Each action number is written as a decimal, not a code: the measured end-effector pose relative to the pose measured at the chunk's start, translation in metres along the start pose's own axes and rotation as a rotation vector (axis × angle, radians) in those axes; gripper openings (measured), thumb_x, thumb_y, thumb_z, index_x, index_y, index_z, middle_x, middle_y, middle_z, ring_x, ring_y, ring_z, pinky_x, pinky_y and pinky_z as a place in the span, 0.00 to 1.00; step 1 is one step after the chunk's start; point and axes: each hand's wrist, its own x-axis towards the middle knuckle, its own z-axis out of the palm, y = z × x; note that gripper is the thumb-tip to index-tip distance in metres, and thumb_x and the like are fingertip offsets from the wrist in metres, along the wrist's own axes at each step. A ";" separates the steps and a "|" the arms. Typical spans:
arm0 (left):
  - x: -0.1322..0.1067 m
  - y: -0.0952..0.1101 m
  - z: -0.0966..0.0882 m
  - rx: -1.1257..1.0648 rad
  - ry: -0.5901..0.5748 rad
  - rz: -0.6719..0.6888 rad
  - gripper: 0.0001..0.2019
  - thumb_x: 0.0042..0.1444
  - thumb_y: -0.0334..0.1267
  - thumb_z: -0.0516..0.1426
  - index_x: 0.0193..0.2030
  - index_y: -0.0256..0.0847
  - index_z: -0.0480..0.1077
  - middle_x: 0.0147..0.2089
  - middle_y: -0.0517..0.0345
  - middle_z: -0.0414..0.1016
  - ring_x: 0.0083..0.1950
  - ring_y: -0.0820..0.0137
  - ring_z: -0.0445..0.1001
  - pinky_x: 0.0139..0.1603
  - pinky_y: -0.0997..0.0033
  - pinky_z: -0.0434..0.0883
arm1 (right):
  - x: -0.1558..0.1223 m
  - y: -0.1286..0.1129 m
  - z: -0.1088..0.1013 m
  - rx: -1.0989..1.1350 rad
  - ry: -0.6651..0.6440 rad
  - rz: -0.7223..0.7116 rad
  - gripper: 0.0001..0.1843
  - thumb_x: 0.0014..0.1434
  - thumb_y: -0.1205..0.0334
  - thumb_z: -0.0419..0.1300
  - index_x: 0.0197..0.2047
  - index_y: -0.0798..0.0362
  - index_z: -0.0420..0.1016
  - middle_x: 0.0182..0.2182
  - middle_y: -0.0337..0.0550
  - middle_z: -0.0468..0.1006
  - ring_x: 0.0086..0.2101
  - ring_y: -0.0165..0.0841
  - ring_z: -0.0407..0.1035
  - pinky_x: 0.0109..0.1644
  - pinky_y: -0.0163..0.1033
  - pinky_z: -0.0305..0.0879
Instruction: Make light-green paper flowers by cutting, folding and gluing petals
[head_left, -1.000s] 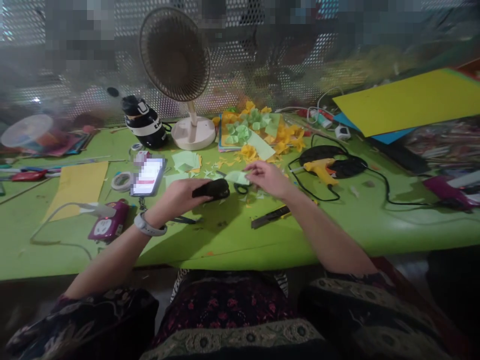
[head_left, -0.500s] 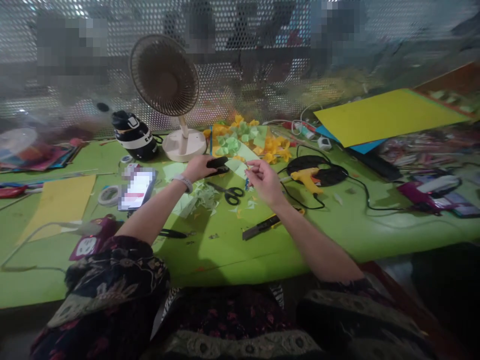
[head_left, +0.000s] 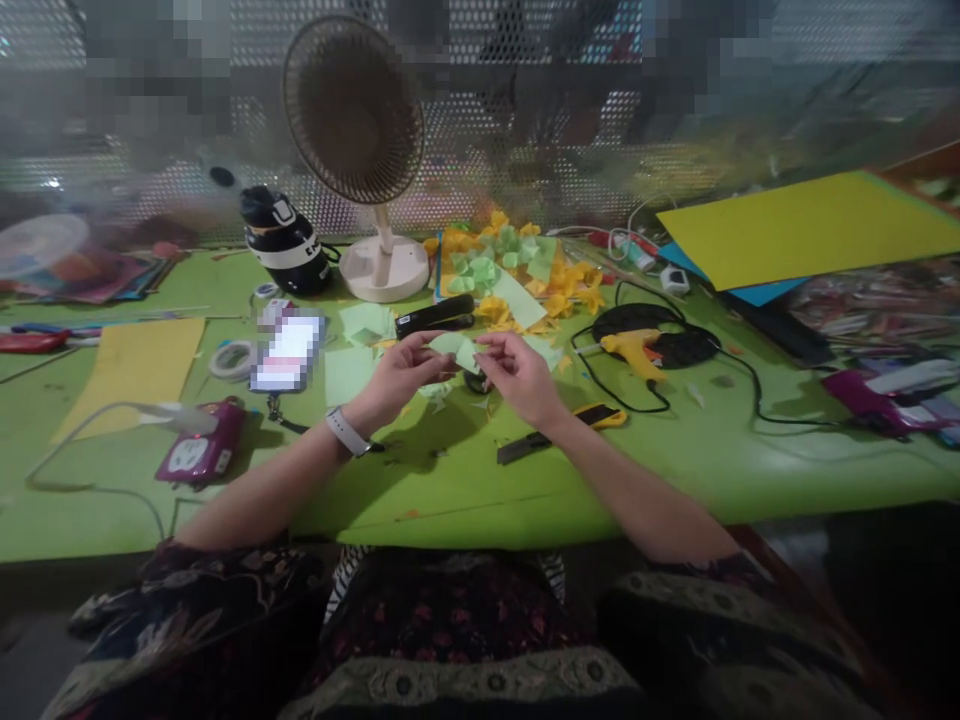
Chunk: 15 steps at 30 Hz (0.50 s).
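Between our left hand (head_left: 399, 380) and right hand (head_left: 520, 376) sits a paper piece (head_left: 466, 355); behind it on our bench (head_left: 450, 505) lie the stapler (head_left: 435, 316), then paper flowers (head_left: 510, 250). The phone (head_left: 290, 352) lies to our left, tape roll (head_left: 215, 362) farther left, bottle (head_left: 289, 255) and fan (head_left: 354, 112) behind. To our right, the glue gun (head_left: 636, 350) lies partly on a disc (head_left: 694, 338), the utility knife (head_left: 597, 415) nearer us.

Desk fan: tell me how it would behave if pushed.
The fan would probably tip if pushed high, since its broad round head stands on a slender neck. Pushed low, it would likelier slide, given the wide base on the table. Its fine grille might bend if gripped.
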 end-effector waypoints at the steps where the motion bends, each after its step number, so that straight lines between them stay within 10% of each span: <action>1: -0.003 -0.003 -0.001 -0.022 0.018 -0.008 0.24 0.50 0.43 0.69 0.51 0.39 0.71 0.35 0.58 0.80 0.38 0.69 0.81 0.47 0.63 0.77 | -0.001 -0.001 0.002 0.009 -0.015 0.005 0.20 0.60 0.46 0.62 0.49 0.51 0.69 0.35 0.41 0.75 0.29 0.30 0.70 0.33 0.38 0.73; 15: -0.006 -0.018 -0.010 -0.089 0.036 0.033 0.24 0.49 0.43 0.70 0.51 0.38 0.72 0.34 0.61 0.80 0.35 0.74 0.78 0.44 0.70 0.76 | -0.003 -0.005 0.005 0.193 -0.106 0.088 0.14 0.61 0.59 0.63 0.48 0.53 0.69 0.37 0.42 0.77 0.32 0.28 0.73 0.38 0.38 0.78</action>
